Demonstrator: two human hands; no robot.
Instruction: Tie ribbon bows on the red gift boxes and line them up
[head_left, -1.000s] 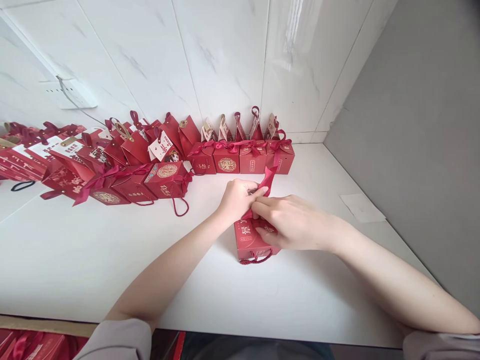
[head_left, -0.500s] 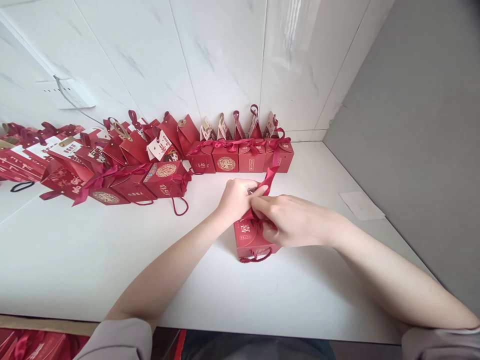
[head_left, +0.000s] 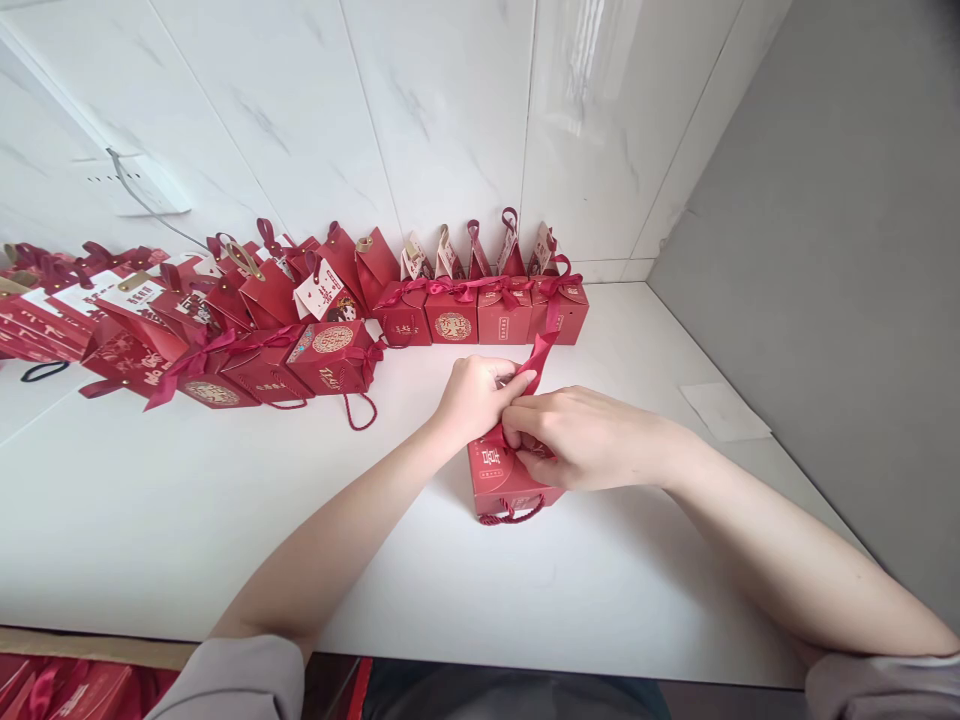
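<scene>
A small red gift box [head_left: 495, 480] with pale printed characters sits on the white tabletop, a twisted red cord handle [head_left: 514, 518] drooping from its near side. Above its top, my left hand [head_left: 476, 395] pinches a red ribbon [head_left: 538, 355], whose tail sticks up and away past the fingers. Close against it, my right hand [head_left: 577, 437] is closed with curled fingers on the same ribbon over the box. The two hands hide most of the ribbon's middle and the far part of the box.
Several red boxes with bows [head_left: 454, 315] line the tiled wall, and more red gift boxes [head_left: 330, 360] crowd the left. A white paper sheet [head_left: 724, 411] lies at the right near the grey panel [head_left: 847, 250]. Below the table's front edge is a carton [head_left: 97, 650] holding red boxes.
My right hand has shifted very slightly, its fingers still curled at the ribbon. My left hand and the box stay in place.
</scene>
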